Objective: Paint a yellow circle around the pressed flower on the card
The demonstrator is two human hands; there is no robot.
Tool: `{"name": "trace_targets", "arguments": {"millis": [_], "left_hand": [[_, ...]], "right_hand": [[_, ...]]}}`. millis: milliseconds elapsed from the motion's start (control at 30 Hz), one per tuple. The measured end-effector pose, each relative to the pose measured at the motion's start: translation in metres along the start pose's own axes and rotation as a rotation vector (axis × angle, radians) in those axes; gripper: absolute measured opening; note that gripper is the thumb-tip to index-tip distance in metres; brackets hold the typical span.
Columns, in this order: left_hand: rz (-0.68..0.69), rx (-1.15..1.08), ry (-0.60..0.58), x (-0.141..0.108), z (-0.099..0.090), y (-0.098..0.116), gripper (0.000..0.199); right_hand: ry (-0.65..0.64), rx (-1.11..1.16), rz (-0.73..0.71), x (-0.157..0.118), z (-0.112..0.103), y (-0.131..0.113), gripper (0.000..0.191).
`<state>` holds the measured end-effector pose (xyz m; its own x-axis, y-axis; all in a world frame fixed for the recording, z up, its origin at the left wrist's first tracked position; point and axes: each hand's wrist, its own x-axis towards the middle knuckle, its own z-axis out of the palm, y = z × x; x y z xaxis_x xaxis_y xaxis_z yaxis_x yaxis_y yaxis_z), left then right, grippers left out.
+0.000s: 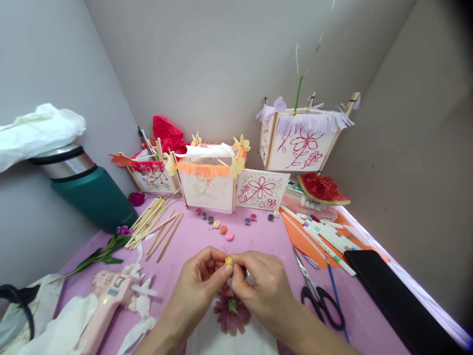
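Above the near middle of the table, both hands come together with bent fingers. My left hand (201, 276) pinches a small yellow piece (229, 260) between thumb and fingertips. From the other side, my right hand (262, 278) grips the same piece. It is mostly covered by fingers, so its exact kind cannot be made out. A dark spot shows between the fingers of my right hand. Just below the hands, a purplish flower (242, 315) with a greenish centre lies on a white sheet (207, 340).
Small paint pots (223, 230) are scattered ahead. Behind them stand paper lanterns (207, 190); another lantern (291, 153) hangs at right. Scissors (312, 283), a blue brush (334, 286), markers (325, 234) and a black phone-like slab (391, 296) lie right. Wooden sticks (150, 224), a glue gun (107, 305) and a teal bottle (94, 197) are left.
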<state>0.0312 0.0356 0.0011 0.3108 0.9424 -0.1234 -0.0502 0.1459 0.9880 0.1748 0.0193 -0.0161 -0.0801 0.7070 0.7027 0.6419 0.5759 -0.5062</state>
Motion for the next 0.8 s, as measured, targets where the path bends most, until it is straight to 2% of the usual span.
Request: {"name": "trace_targets", "arguments": {"millis": [133, 233, 300, 433, 500, 700, 800], "left_hand": [[0.002, -0.01, 0.011, 0.002, 0.0, -0.004, 0.036], [0.011, 0.016, 0.034, 0.002, -0.001, -0.004, 0.037], [0.041, 0.108, 0.034, 0.002, -0.001, -0.003, 0.035], [0.099, 0.3, -0.114, -0.003, -0.002, 0.0, 0.036], [0.108, 0.317, -0.141, -0.005, -0.002, 0.001, 0.036], [0.2, 0.487, -0.066, -0.009, -0.003, 0.002, 0.031], [0.239, 0.539, -0.059, -0.011, -0.002, 0.002, 0.03]], "right_hand": [[-0.014, 0.02, 0.009, 0.001, -0.001, 0.0, 0.019], [-0.007, -0.031, -0.078, 0.004, -0.004, 0.001, 0.019], [-0.001, -0.069, -0.128, 0.006, -0.007, 0.0, 0.018], [-0.046, -0.048, -0.149, 0.007, -0.009, -0.002, 0.019], [-0.069, -0.019, -0.154, 0.007, -0.01, -0.003, 0.02], [-0.13, -0.02, -0.159, 0.009, -0.01, -0.003, 0.019], [-0.105, -0.067, -0.174, 0.008, -0.009, -0.004, 0.019]]}}
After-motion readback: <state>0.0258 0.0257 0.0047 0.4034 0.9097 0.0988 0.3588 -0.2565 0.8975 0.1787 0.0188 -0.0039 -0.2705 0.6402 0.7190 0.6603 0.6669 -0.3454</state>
